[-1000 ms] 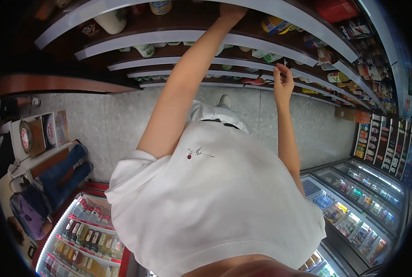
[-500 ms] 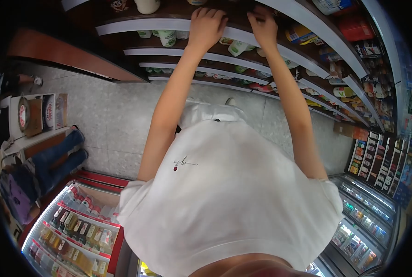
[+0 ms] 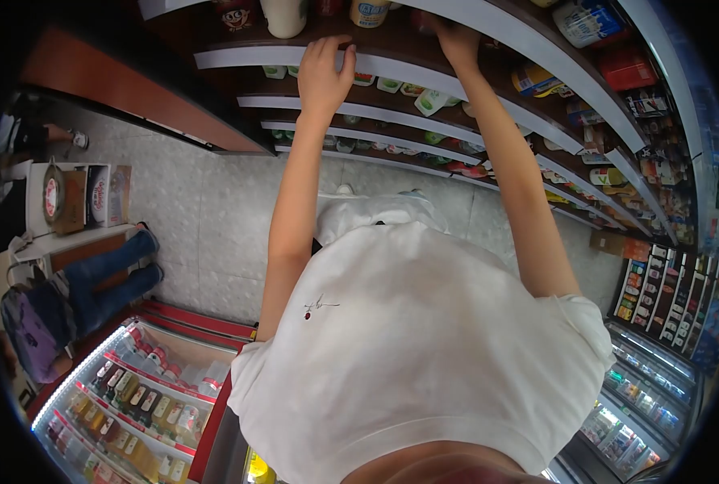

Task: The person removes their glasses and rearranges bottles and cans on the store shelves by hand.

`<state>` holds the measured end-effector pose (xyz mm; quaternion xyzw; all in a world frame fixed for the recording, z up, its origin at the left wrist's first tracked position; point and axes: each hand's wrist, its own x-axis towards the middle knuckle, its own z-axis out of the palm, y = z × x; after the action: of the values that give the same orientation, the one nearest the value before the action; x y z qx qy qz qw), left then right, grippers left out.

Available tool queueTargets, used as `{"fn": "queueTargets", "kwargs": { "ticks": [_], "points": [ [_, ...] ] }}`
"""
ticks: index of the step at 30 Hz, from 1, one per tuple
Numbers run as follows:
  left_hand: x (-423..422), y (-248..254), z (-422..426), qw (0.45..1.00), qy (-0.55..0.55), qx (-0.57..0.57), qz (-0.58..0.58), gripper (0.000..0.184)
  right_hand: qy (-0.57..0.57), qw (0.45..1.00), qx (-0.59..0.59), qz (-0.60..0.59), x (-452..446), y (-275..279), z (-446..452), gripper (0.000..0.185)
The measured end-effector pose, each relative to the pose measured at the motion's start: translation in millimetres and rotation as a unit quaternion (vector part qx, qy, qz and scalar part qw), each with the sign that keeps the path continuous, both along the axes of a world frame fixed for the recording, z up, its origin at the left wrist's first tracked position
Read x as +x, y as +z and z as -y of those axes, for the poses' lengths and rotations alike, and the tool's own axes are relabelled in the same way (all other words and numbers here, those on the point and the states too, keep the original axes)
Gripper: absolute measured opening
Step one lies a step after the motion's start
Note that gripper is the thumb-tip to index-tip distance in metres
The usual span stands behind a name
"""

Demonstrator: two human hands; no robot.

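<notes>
My left hand (image 3: 325,77) rests at the white front edge of a brown shelf (image 3: 246,36), its fingers stretched out over the edge, the thumb apart, nothing in it. Behind it on that shelf stand a white bottle (image 3: 283,16) and a cream-coloured jar with a label (image 3: 369,11). Further right, my right hand (image 3: 458,47) reaches deeper into the same shelf. Its fingertips are in shadow beside a dark reddish container (image 3: 423,22); whether they grip it I cannot tell.
Lower shelves hold white-and-green packages (image 3: 431,102) and other goods. On the right, more shelves carry a yellow-and-blue package (image 3: 534,79). A lit drinks cooler (image 3: 145,387) stands behind at left, near a person in jeans (image 3: 105,270). Another glass-fronted cooler (image 3: 641,395) is at right.
The view has shifted, showing more of the upper shelf. My left hand has moved left along the shelf edge, and my right hand has reached further in.
</notes>
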<state>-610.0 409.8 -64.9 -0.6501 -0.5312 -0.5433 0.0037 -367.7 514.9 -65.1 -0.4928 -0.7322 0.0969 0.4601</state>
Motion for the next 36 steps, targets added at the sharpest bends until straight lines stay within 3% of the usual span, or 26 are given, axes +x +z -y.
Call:
{"fn": "queueTargets", "kwargs": {
  "ticks": [3,5,7,8,11,12,13,15,17,20,22,25,28,32,34,36],
  "points": [
    [5.7,3.3,-18.9,0.999,-0.022,0.009,0.030,0.014,-0.003,1.000,0.013,-0.007,0.3,9.2,13.9,0.046],
    [10.3,3.6,-32.8,0.999,-0.029,0.009,0.028,0.021,-0.060,0.995,-0.073,-0.036,0.7,34.0,57.5,0.055],
    [16.4,4.6,-47.9,0.998,0.020,0.042,0.038,0.029,-0.091,0.994,-0.054,-0.032,19.1,24.6,63.9,0.067],
    [18.9,5.9,-53.1,0.998,0.026,0.039,0.030,0.043,-0.094,0.994,-0.034,-0.047,26.2,24.1,69.0,0.069],
    [33.2,7.9,-67.2,0.998,0.011,-0.025,0.056,0.056,-0.116,0.990,-0.036,-0.068,47.3,27.3,86.8,0.071],
    [36.7,1.7,-76.6,0.999,0.021,0.005,0.026,0.065,-0.134,0.988,-0.039,-0.064,51.6,31.5,91.9,0.071],
    [38.7,-1.9,-81.2,1.000,0.012,0.005,0.026,0.065,-0.151,0.986,-0.040,-0.060,55.8,34.1,94.9,0.072],
    [43.5,0.3,-85.7,0.990,0.115,0.071,-0.037,0.069,-0.162,0.984,-0.033,-0.067,68.0,30.0,95.1,0.071],
    [47.6,1.5,-85.5,0.988,0.122,0.090,-0.038,0.067,-0.170,0.982,-0.027,-0.072,77.2,28.2,97.4,0.070],
    [50.9,0.5,-82.7,0.999,0.051,0.017,-0.007,0.058,-0.186,0.980,-0.038,-0.066,82.5,28.0,99.7,0.069],
    [64.6,-5.6,-81.5,0.998,-0.034,-0.007,-0.056,0.053,-0.170,0.983,-0.026,-0.068,84.9,28.1,98.6,0.067],
    [99.0,-2.5,-77.4,0.993,-0.097,-0.017,-0.070,0.054,-0.159,0.986,-0.026,-0.053,87.6,31.6,99.8,0.068],
    [131.4,-3.1,-78.8,0.976,-0.183,-0.113,-0.024,0.055,-0.157,0.986,-0.037,-0.045,94.9,28.4,98.9,0.065],
    [165.9,-7.7,-92.4,0.960,-0.254,-0.112,0.035,0.052,-0.147,0.987,-0.044,-0.052,100.5,33.4,101.3,0.060],
    [178.3,-10.5,-98.2,0.954,-0.290,-0.040,0.068,0.051,-0.143,0.987,-0.041,-0.060,100.4,35.3,103.2,0.059],
    [190.7,-8.5,-97.8,0.960,-0.269,-0.036,0.068,0.050,-0.149,0.987,-0.030,-0.055,99.4,33.7,103.3,0.059]
  ]
}}
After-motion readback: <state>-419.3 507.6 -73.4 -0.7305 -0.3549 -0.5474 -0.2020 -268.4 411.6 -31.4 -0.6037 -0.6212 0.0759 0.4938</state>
